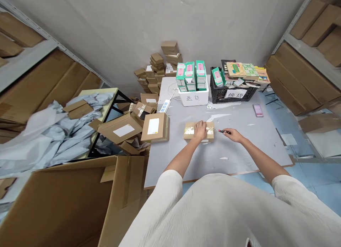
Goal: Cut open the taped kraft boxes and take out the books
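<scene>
A small brown cardboard box (188, 134) lies on the grey table, with shiny tape along its top. My left hand (200, 130) rests over the middle of the box, fingers bent against its top and holding it down. In my right hand (233, 135), just right of the box, is a small knife (221, 131) with a black and red handle. Its thin tip points left at the taped right end of the box; whether it touches the tape I cannot tell.
Behind stand a white bin (193, 98) of green-and-pink boxes and a black crate (226, 94) of books. A labelled carton (155, 128) sits at the table's left edge, near a power strip (165, 105). A large open carton (128, 183) stands front left.
</scene>
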{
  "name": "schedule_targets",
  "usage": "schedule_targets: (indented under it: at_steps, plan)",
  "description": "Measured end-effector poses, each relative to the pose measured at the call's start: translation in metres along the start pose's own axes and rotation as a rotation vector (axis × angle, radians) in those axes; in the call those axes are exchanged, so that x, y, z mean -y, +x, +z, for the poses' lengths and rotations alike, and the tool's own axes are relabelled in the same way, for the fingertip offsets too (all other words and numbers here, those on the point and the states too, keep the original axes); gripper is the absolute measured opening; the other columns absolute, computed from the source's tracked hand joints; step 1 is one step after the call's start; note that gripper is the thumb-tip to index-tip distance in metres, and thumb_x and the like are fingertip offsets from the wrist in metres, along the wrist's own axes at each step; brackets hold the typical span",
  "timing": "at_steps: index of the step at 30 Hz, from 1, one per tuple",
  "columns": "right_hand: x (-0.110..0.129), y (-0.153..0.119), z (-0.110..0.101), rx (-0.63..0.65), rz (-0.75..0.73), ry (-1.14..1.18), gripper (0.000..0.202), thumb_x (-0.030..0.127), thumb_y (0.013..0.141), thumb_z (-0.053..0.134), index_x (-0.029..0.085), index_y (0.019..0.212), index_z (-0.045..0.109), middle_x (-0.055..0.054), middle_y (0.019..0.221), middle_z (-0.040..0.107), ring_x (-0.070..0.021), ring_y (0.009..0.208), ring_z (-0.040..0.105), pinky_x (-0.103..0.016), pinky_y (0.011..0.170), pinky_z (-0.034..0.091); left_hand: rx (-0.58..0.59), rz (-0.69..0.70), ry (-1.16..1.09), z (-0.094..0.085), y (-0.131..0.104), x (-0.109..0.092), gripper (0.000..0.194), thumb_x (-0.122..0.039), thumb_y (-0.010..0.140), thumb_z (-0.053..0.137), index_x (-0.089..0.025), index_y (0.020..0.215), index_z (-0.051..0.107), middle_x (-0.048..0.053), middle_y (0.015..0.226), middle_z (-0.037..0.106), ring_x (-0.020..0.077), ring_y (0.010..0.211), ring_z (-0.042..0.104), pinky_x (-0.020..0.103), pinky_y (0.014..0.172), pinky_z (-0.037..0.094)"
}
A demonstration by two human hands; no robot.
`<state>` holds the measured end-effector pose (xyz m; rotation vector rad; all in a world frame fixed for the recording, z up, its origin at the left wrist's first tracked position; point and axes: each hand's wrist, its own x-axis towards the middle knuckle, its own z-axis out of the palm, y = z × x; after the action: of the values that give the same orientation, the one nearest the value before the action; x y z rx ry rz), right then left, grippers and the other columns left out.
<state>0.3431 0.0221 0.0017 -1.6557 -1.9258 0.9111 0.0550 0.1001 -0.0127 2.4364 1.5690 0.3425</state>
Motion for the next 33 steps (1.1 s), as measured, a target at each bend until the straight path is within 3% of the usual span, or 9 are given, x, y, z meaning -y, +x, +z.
schedule_targets:
  at_steps: [6, 11, 15, 20, 28, 33]
  plan:
    - [0.013, 0.003, 0.010, 0.024, -0.052, -0.273, 0.038, 0.036, 0.103, 0.066, 0.027, 0.138, 0.076, -0.010, 0.119, 0.078, -0.0273, 0.110, 0.072, -0.037, 0.098, 0.054, 0.119, -0.013, 0.048, 0.009, 0.011, 0.001, 0.066, -0.022, 0.095, 0.066, -0.023, 0.158, 0.046, 0.020, 0.165, 0.046, 0.0361, 0.161, 0.033, 0.059, 0.133, 0.021]
    - [0.021, 0.007, 0.017, 0.005, -0.015, -0.425, 0.039, 0.036, 0.105, 0.065, 0.029, 0.142, 0.075, -0.011, 0.122, 0.076, -0.0284, 0.114, 0.071, -0.037, 0.101, 0.051, 0.121, 0.029, 0.055, 0.009, 0.013, 0.001, 0.058, -0.022, 0.101, 0.055, -0.023, 0.159, 0.047, 0.019, 0.159, 0.055, 0.0353, 0.156, 0.040, 0.061, 0.129, 0.028]
    - [0.020, 0.009, 0.021, -0.010, -0.003, -0.445, 0.041, 0.037, 0.106, 0.063, 0.031, 0.144, 0.075, -0.011, 0.121, 0.076, -0.0281, 0.112, 0.069, -0.037, 0.100, 0.050, 0.089, 0.055, 0.047, 0.014, 0.006, 0.001, 0.060, -0.026, 0.108, 0.040, -0.022, 0.167, 0.041, 0.021, 0.170, 0.046, 0.0372, 0.163, 0.034, 0.068, 0.132, 0.022]
    - [0.017, 0.008, 0.028, -0.063, -0.005, -0.454, 0.041, 0.038, 0.107, 0.061, 0.031, 0.145, 0.073, -0.011, 0.119, 0.075, -0.0284, 0.112, 0.067, -0.037, 0.098, 0.050, 0.079, 0.037, 0.010, 0.017, 0.001, -0.001, 0.062, -0.029, 0.109, 0.037, -0.022, 0.171, 0.038, 0.020, 0.176, 0.041, 0.0365, 0.167, 0.030, 0.068, 0.135, 0.015]
    - [0.011, -0.003, 0.052, -0.177, 0.033, -0.383, 0.043, 0.039, 0.107, 0.056, 0.029, 0.147, 0.070, -0.011, 0.122, 0.074, -0.0284, 0.110, 0.068, -0.036, 0.094, 0.051, 0.062, 0.030, 0.024, 0.016, -0.002, -0.002, 0.060, -0.029, 0.111, 0.035, -0.021, 0.170, 0.041, 0.019, 0.176, 0.041, 0.0353, 0.168, 0.030, 0.066, 0.136, 0.014]
    - [0.015, 0.000, 0.052, -0.141, -0.015, -0.395, 0.042, 0.039, 0.107, 0.058, 0.030, 0.145, 0.072, -0.011, 0.122, 0.074, -0.0294, 0.113, 0.067, -0.036, 0.095, 0.051, 0.038, 0.030, 0.027, 0.014, -0.006, -0.006, 0.061, -0.028, 0.110, 0.035, -0.022, 0.170, 0.041, 0.019, 0.175, 0.043, 0.0362, 0.166, 0.032, 0.067, 0.135, 0.017]
